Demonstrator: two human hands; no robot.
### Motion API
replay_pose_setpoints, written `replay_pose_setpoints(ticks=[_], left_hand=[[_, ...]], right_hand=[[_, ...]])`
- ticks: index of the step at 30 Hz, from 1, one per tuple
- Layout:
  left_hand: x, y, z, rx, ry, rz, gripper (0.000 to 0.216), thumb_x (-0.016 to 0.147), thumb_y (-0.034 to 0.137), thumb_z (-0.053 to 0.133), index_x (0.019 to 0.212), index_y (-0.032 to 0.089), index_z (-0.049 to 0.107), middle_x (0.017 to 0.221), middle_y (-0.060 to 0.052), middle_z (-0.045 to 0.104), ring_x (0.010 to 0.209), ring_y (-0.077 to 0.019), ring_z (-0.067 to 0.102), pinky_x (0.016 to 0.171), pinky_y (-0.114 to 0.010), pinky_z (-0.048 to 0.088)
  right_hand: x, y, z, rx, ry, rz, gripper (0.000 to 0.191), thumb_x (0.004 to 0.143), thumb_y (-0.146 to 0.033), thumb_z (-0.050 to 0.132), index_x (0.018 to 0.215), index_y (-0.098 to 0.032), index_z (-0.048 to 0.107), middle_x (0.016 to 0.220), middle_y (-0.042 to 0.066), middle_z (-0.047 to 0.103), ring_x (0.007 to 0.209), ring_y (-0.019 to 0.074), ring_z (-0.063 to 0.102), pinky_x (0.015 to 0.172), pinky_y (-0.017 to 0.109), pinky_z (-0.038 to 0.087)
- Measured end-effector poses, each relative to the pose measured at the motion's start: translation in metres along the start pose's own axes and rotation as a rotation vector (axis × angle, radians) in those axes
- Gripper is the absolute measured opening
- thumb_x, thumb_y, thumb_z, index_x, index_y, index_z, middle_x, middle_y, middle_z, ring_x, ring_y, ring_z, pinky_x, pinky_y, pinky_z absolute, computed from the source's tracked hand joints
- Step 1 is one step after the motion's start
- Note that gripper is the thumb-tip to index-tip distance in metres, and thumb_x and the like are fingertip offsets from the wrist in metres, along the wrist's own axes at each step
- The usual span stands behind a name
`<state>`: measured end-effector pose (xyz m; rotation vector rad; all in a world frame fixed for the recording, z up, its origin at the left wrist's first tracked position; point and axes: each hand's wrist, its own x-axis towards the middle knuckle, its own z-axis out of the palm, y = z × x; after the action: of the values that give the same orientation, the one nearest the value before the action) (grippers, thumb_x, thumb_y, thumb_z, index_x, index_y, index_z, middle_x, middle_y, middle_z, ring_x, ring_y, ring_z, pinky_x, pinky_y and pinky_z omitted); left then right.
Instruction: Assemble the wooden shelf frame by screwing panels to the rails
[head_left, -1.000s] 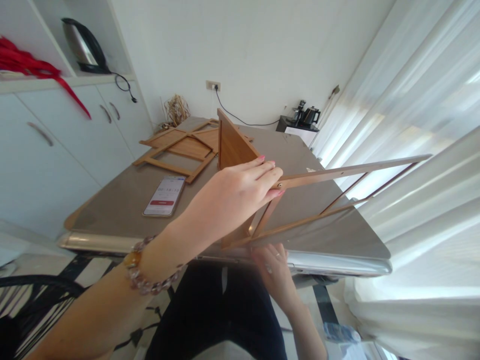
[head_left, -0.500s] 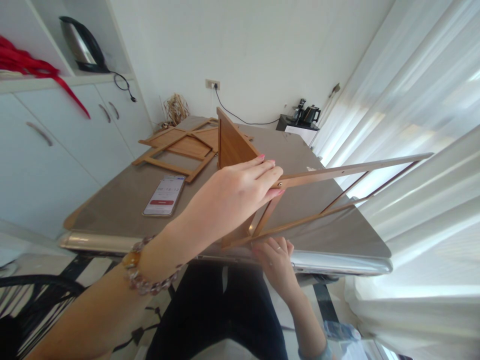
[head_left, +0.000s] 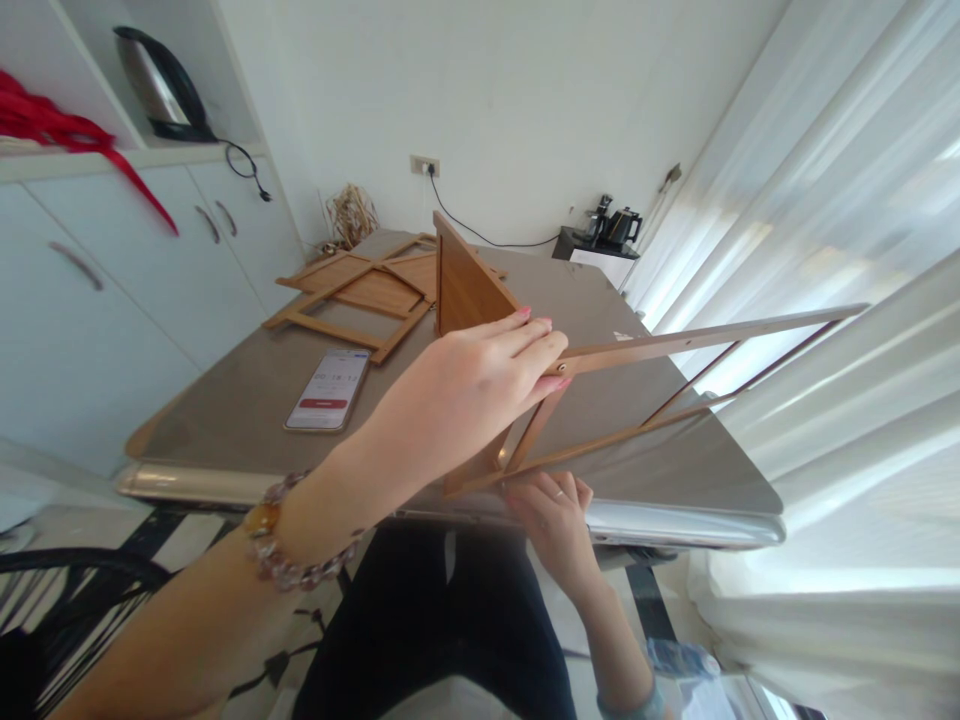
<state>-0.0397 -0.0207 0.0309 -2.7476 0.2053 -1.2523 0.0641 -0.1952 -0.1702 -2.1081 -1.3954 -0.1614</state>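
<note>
Head view shows us our left hand (head_left: 491, 362) laid across the upper rail of a wooden frame (head_left: 675, 345), fingers wrapped around it and grasping it just beside a screw (head_left: 562, 368). The frame is at the near edge of the tabletop (head_left: 240, 415), its lower rail by that edge, its upper rail raised and reaching out toward the curtain (head_left: 817, 510) on the right. Beyond our left hand a wooden panel (head_left: 469, 285) stands up at a tilt; our hand hides where it meets the frame. Our right hand (head_left: 551, 510) is under the lower rail, fingers bent and close against it; we cannot tell whether they grip the wood or something small. We wear a bead bracelet (head_left: 285, 540) on the left wrist and a ring (head_left: 559, 493) on the right hand. Left of the frame, a phone (head_left: 328, 390) lies face up with its screen lit, and past it loose wooden parts (head_left: 341, 331) lie overlapping. Dried stems (head_left: 351, 215) sit by the tabletop's far left corner. Farther off, we see a kettle (head_left: 159, 85) and a red ribbon (head_left: 82, 132) on a shelf.
</note>
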Motion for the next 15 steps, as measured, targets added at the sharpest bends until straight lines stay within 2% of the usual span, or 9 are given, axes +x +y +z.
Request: replay_pose_setpoints(ticks=[7, 15], left_hand=[[-0.0001, 0.0002, 0.0009, -0.009, 0.022, -0.009, 0.021, 0.092, 0.022, 0.060, 0.106, 0.008, 0.066, 0.112, -0.010, 0.072, 0.110, -0.0178, 0.066, 0.101, -0.028, 0.051], [-0.0007, -0.0004, 0.0011, -0.008, 0.022, -0.015, 0.020, 0.092, 0.022, 0.060, 0.106, 0.009, 0.066, 0.114, -0.010, 0.072, 0.112, -0.0182, 0.066, 0.100, -0.028, 0.052]], right_hand=[[0.0019, 0.0029, -0.0027, 0.104, 0.011, 0.033, 0.018, 0.098, -0.037, 0.053, 0.090, -0.030, 0.068, 0.087, -0.002, 0.065, 0.087, 0.0190, 0.046, 0.081, 0.037, 0.024], [0.0011, 0.0020, -0.0008, 0.070, 0.008, 0.005, 0.024, 0.099, -0.041, 0.049, 0.091, -0.030, 0.069, 0.086, 0.000, 0.065, 0.087, 0.0198, 0.045, 0.082, 0.040, 0.023]])
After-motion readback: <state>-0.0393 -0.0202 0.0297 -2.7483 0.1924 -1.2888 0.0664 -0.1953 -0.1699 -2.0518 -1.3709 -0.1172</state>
